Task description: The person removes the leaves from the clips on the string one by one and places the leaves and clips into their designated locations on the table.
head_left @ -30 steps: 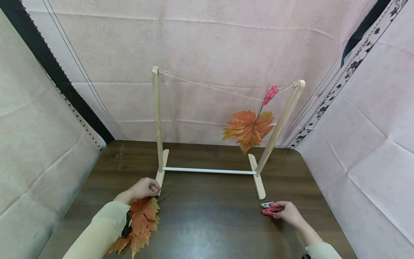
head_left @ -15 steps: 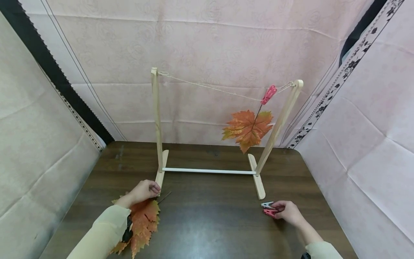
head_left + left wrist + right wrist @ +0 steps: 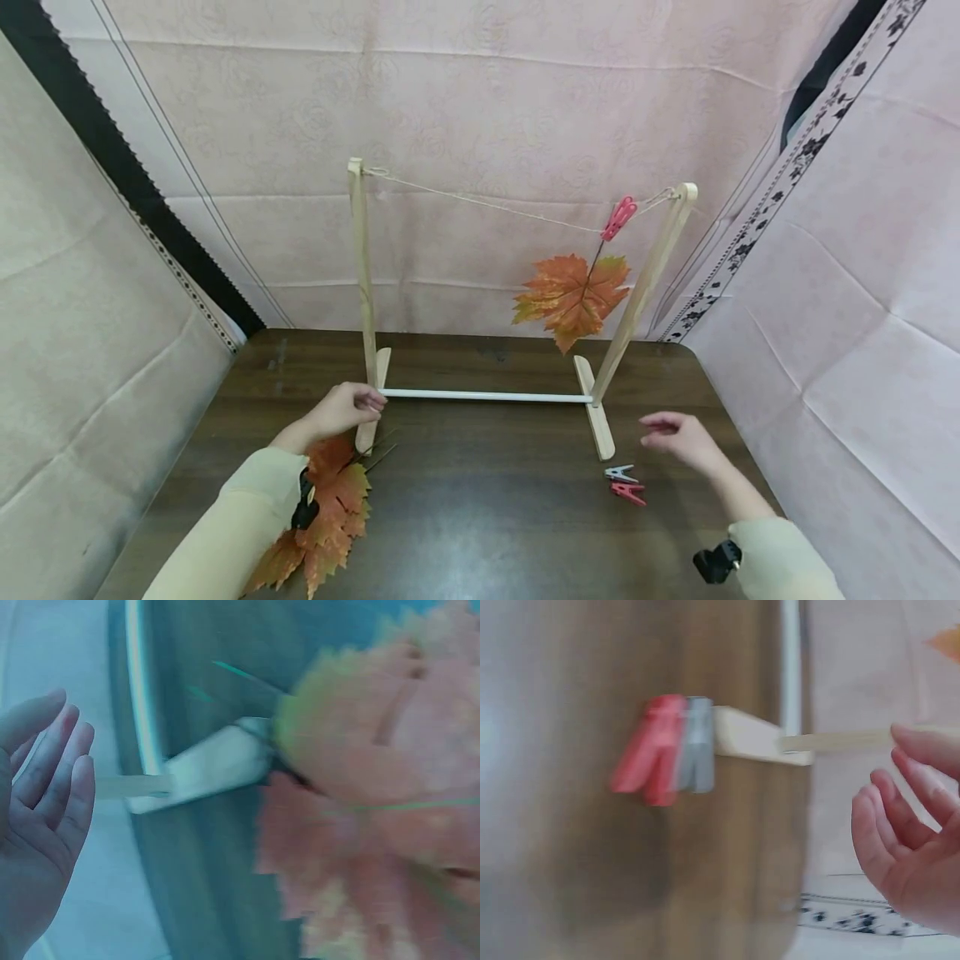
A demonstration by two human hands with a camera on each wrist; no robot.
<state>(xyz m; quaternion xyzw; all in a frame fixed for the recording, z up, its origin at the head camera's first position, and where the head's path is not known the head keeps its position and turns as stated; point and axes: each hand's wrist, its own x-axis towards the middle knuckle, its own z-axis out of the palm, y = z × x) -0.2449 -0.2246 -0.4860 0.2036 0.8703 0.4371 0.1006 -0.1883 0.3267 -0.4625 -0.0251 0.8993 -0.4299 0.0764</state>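
Note:
My left hand (image 3: 347, 410) is lifted in front of the stand's left post, its fingers loosely bent with nothing between them. Under that forearm lies a pile of orange-red artificial maple leaves (image 3: 337, 517), thin stems pointing right; the sleeve hides part of it. My right hand (image 3: 681, 440) hovers right of the stand's right foot, fingers relaxed and holding nothing. Just below it on the table lie a grey clothespin (image 3: 619, 473) and a red clothespin (image 3: 628, 492), side by side. In the right wrist view both the red clothespin (image 3: 654, 746) and grey clothespin (image 3: 698, 742) are blurred.
A wooden stand with a left post (image 3: 362, 275), a right post (image 3: 648, 287) and a white crossbar (image 3: 487, 396) carries a string (image 3: 480, 201). A pink clothespin (image 3: 618, 218) holds an orange maple leaf (image 3: 573, 296) on it. Pale cloth walls (image 3: 480, 108) surround the table (image 3: 480, 508).
My right hand has let go of the clothespins and risen away from them. My left hand has moved up from near the leaf stems towards the left post.

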